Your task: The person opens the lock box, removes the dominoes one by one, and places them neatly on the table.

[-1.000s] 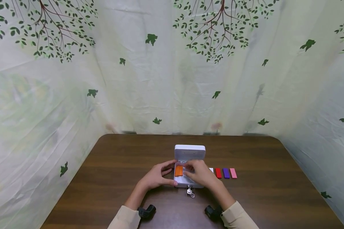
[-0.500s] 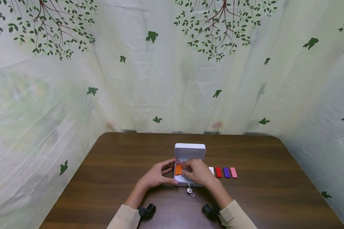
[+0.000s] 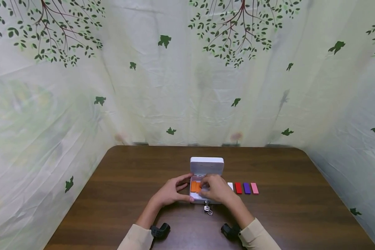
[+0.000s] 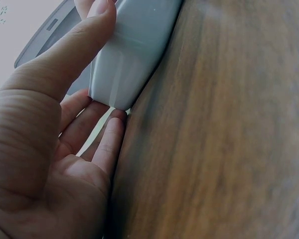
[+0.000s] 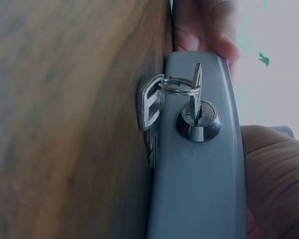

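Observation:
A small white cash box (image 3: 196,200) stands with its lid (image 3: 207,166) raised at the back. My left hand (image 3: 172,191) holds the box by its left side, the thumb at the front corner and fingertips at the rear one. Two flat orange blocks, a left one (image 3: 193,186) and a right one (image 3: 198,187), lie side by side at the left inside. The right hand (image 3: 218,188) reaches over the front wall with curled fingers and pinches the right orange block; its palm hides much of the interior. A key (image 5: 196,89) sits in the front lock (image 5: 199,124).
To the right of the box lie a white block (image 3: 230,186), a red block (image 3: 238,188), a purple block (image 3: 247,188) and a pink block (image 3: 254,188) in a row. More keys (image 5: 152,104) hang on a ring against the brown table (image 3: 137,166).
The right fingers have shifted slightly within the box, and the orange blocks now show side by side over a wider patch. My left hand has kept its place on the box.

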